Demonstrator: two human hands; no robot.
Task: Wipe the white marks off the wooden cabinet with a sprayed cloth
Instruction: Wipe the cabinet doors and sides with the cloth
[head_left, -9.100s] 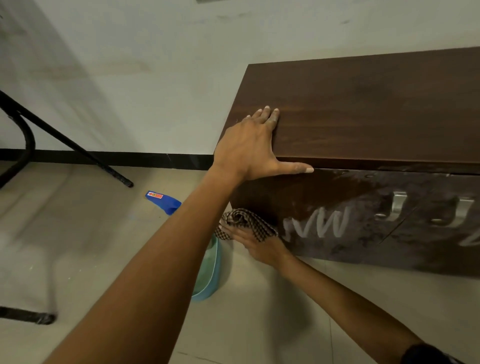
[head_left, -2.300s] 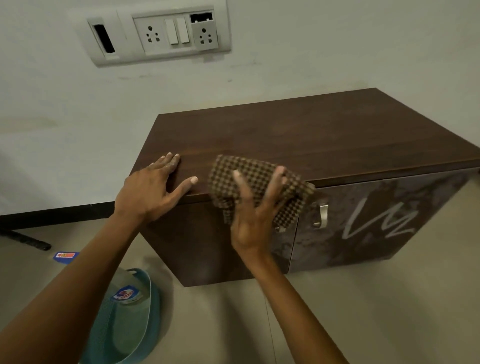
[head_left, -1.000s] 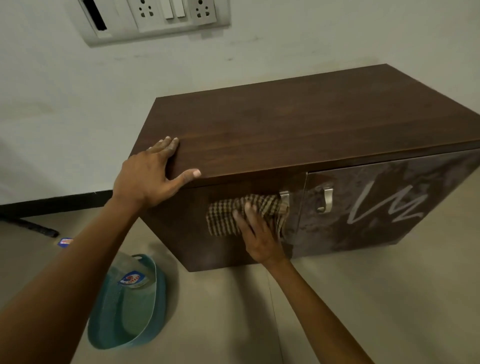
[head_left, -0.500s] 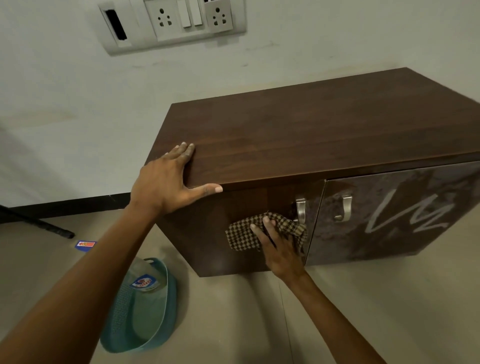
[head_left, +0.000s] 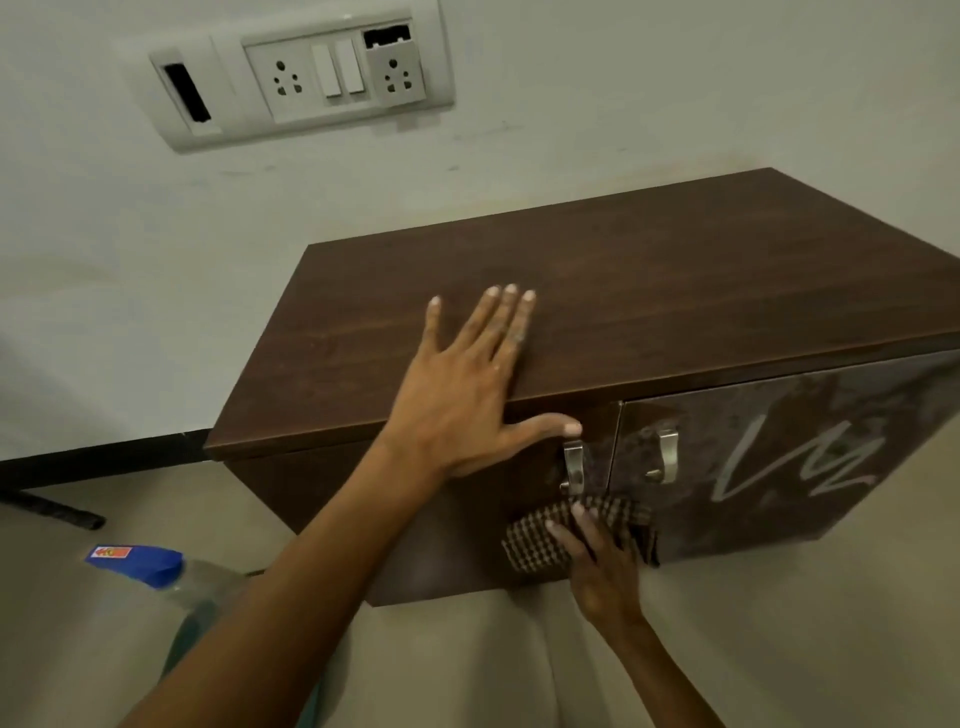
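A dark wooden cabinet (head_left: 649, 291) stands against the wall. Its right door carries a white zigzag mark (head_left: 789, 467) on a smeared surface. My left hand (head_left: 467, 395) lies flat and spread on the cabinet's top front edge, thumb over the left door. My right hand (head_left: 597, 561) presses a brown checked cloth (head_left: 540, 540) against the lower part of the left door, just below the left metal handle (head_left: 574, 467). A second handle (head_left: 667, 457) sits on the right door.
A spray bottle with a blue cap (head_left: 140, 564) lies on the floor at the lower left, partly behind my forearm. A socket and switch plate (head_left: 311, 73) is on the wall above. A black table leg (head_left: 52, 512) rests on the floor at the far left.
My left hand has slid right along the cabinet top toward the handles. My right hand has carried the cloth lower and to the right on the left door.
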